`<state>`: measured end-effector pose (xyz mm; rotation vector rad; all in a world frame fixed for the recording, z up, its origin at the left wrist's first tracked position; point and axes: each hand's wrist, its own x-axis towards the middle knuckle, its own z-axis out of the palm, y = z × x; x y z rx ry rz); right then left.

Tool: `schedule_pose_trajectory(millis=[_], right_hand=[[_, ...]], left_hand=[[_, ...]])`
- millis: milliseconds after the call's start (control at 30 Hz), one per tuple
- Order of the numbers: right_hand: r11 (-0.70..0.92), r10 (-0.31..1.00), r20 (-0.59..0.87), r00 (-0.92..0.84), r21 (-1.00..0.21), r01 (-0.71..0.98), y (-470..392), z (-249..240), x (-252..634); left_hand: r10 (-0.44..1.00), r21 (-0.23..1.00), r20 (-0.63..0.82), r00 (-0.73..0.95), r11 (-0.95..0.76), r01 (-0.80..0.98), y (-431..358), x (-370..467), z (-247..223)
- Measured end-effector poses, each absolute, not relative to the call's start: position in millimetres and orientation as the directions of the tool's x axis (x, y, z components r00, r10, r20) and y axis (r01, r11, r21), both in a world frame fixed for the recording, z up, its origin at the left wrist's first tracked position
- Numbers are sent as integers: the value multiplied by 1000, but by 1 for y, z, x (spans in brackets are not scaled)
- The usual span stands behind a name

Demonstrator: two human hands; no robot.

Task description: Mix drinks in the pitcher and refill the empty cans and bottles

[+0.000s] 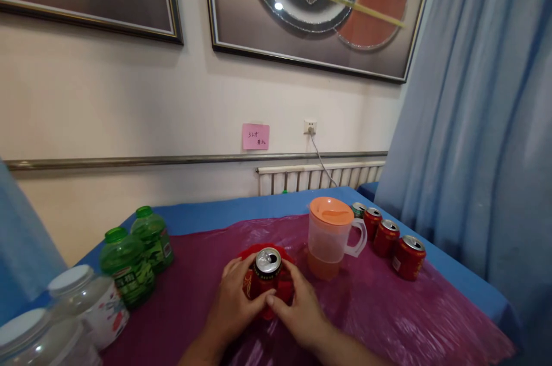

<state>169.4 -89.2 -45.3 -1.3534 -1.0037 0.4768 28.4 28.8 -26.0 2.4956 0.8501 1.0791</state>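
Observation:
An opened red drink can (268,262) stands upright in front of me, its silver top facing up. My left hand (233,297) wraps round its left side, and my right hand (304,305) curves round the right, with the thumbs meeting at the front. Around and behind the can shows part of a red dish (248,251), mostly covered by my hands. Just beyond my right hand is a clear plastic pitcher (321,237) with an orange lid and some orange-tinted liquid at the bottom.
Several cans, including a red can (407,259), line the right side. Two green bottles (129,268) and two white-lidded jars (88,303) stand at left. Purple plastic sheeting (388,320) covers part of the blue table (198,215). A blue curtain (470,124) hangs at right.

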Motion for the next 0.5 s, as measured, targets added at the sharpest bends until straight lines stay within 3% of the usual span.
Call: schedule_pose_trajectory(millis=[500], right_hand=[[231, 788, 345, 510, -933, 274, -77, -10, 175]], left_hand=[[590, 577, 524, 614, -776, 254, 45, 32, -45]])
